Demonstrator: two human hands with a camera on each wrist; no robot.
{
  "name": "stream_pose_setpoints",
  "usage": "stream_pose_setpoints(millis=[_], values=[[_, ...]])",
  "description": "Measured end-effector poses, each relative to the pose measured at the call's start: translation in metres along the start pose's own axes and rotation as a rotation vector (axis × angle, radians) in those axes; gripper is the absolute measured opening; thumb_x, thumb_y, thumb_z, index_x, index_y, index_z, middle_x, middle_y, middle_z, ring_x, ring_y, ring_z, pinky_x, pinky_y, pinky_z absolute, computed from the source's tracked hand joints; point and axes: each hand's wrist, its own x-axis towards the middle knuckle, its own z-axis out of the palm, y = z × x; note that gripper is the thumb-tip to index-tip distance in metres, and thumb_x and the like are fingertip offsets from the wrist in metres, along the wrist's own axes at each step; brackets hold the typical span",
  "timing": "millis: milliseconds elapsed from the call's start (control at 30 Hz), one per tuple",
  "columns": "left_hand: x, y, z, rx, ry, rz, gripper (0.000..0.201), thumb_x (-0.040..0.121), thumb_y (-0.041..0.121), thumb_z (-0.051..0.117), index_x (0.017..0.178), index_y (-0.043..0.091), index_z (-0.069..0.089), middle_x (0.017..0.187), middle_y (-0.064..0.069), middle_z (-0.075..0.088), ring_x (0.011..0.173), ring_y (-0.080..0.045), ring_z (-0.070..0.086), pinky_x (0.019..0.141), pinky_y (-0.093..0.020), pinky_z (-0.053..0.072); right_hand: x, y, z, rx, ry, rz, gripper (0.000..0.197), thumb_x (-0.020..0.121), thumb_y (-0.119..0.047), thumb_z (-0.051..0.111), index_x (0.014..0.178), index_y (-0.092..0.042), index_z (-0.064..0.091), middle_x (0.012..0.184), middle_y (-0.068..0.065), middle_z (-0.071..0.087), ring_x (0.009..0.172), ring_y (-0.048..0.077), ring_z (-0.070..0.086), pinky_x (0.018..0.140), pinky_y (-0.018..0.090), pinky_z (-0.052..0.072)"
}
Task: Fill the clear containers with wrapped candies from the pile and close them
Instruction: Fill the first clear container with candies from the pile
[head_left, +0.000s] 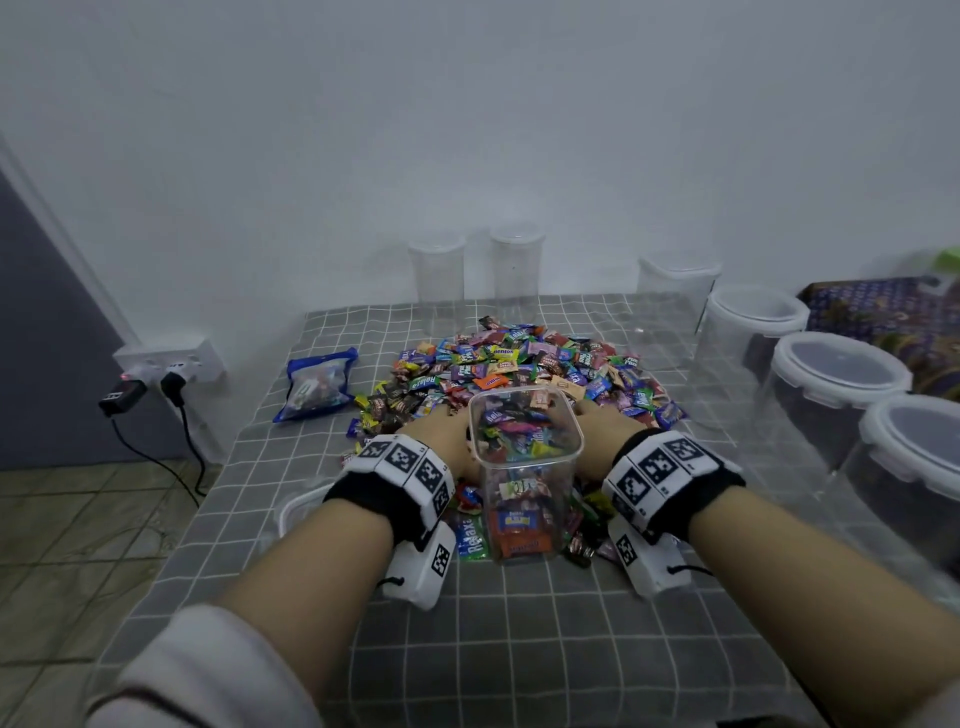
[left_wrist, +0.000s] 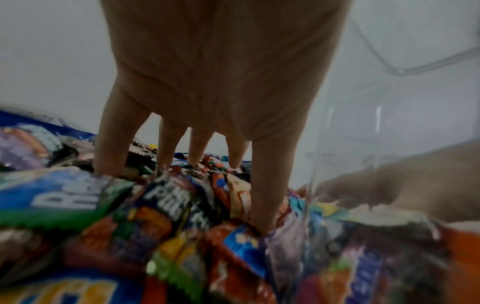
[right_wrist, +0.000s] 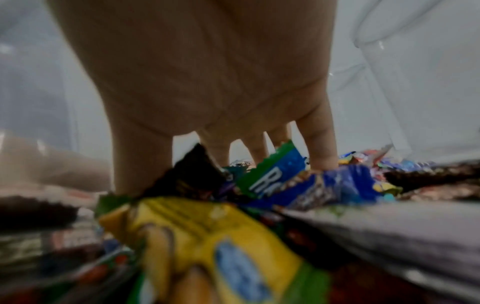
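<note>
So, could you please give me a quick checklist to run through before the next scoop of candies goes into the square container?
1. Square container upright, lid off: ok.
2. Room left in it: ok, candies sit below the rim.
3. Left hand on the candy pile, fingers straight down into the wrappers: ok.
4. Right hand likewise, fingers in the wrappers: ok.
5. Candies actually gathered in either hand: cannot tell.
6. Lid for this container within reach: cannot tell; a white rim shows behind the left wrist.
</note>
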Motion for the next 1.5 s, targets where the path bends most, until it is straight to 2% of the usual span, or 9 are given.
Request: stream_pose_setpoints(millis=[233,400,533,667,800,1000,1167,1333,1500], values=[[-0.009,0.005,0.0,0.094,0.124,0.099,0.016,0.094,0.024,0.048,0.101,0.013,0.056,0.099,-0.011,0.063,0.09,-0.032,0.06,0.075,-0.037,0.05,-0.001,-0.013,-0.004,-0.056,-0.009,-0.092,0.039,0.091,-0.029,0.056,0.128,-0.018,0.052,0.126,0.011,0.053,0.114,0.025,0.05,0.095,0.04,0.047],[-0.013,0.008,-0.001,0.076,0.14,0.08,0.023,0.097,0.017,0.041,0.086,0.008,0.06,0.094,-0.012,0.063,0.079,-0.026,0.053,0.075,-0.034,0.048,-0.005,-0.018,-0.01,-0.032,0.072,-0.091,0.02,0.095,-0.014,0.044,0.098,-0.005,0.062,0.079,0.005,0.047,0.081,0.02,0.045,0.069,0.028,0.039],[-0.016,0.008,-0.003,0.05,0.156,-0.018,0.038,0.095,0.013,0.043,0.058,0.018,0.034,0.068,-0.002,0.048,0.064,-0.019,0.042,0.065,-0.03,0.04,-0.004,-0.016,-0.01,0.053,0.091,-0.078,0.024,0.095,-0.014,0.045,0.104,-0.002,0.063,0.09,0.01,0.055,0.081,0.02,0.048,0.069,0.025,0.038],[-0.018,0.005,-0.006,-0.15,0.268,-0.109,0.028,0.092,0.016,0.053,0.064,0.009,0.05,0.063,0.001,0.044,0.066,-0.019,0.043,0.062,-0.026,0.033,-0.001,-0.005,-0.011,0.285,0.225,-0.033,0.016,0.09,-0.013,0.052,0.096,-0.003,0.063,0.094,0.012,0.063,0.082,0.024,0.054,0.067,0.026,0.041],[-0.02,0.002,-0.016,-0.397,0.419,-0.164,0.027,0.086,0.019,0.063,0.063,0.012,0.051,0.065,0.0,0.052,0.07,-0.022,0.049,0.062,-0.027,0.034,-0.006,0.004,-0.023,0.5,0.359,-0.017,0.028,0.085,-0.004,0.056,0.062,-0.018,0.048,0.068,0.0,0.052,0.069,0.02,0.053,0.057,0.025,0.041],[-0.029,0.003,-0.036,-0.589,0.594,-0.129,0.015,0.083,0.018,0.069,0.091,0.005,0.069,0.093,-0.008,0.069,0.089,-0.023,0.063,0.084,-0.037,0.051,-0.026,0.011,-0.051,0.729,0.529,-0.081,0.026,0.081,0.001,0.06,0.063,-0.017,0.054,0.071,0.013,0.059,0.08,0.038,0.064,0.076,0.046,0.055],[-0.034,0.009,-0.05,-0.668,0.64,-0.078,0.014,0.083,0.019,0.07,0.09,0.007,0.068,0.087,-0.005,0.067,0.083,-0.021,0.061,0.078,-0.033,0.048,-0.051,0.0,-0.067,0.826,0.638,-0.217,0.011,0.081,-0.002,0.063,0.072,-0.007,0.06,0.083,0.026,0.065,0.083,0.041,0.064,0.079,0.058,0.052],[-0.041,0.016,-0.058,-0.757,0.661,-0.035,0.013,0.084,0.016,0.069,0.095,0.009,0.068,0.085,-0.001,0.063,0.079,-0.018,0.058,0.075,-0.029,0.045,-0.077,-0.023,-0.07,0.694,0.627,-0.365,0.002,0.081,0.0,0.061,0.081,-0.002,0.063,0.074,0.004,0.06,0.066,0.006,0.06,0.063,0.028,0.051],[-0.046,0.017,-0.058,-0.77,0.663,-0.023,0.006,0.083,0.014,0.07,0.087,0.014,0.065,0.084,-0.001,0.064,0.084,-0.019,0.06,0.08,-0.032,0.048,-0.083,-0.037,-0.056,0.498,0.612,-0.402,0.007,0.08,0.0,0.058,0.082,-0.006,0.062,0.08,0.001,0.052,0.074,0.018,0.047,0.067,0.029,0.035]])
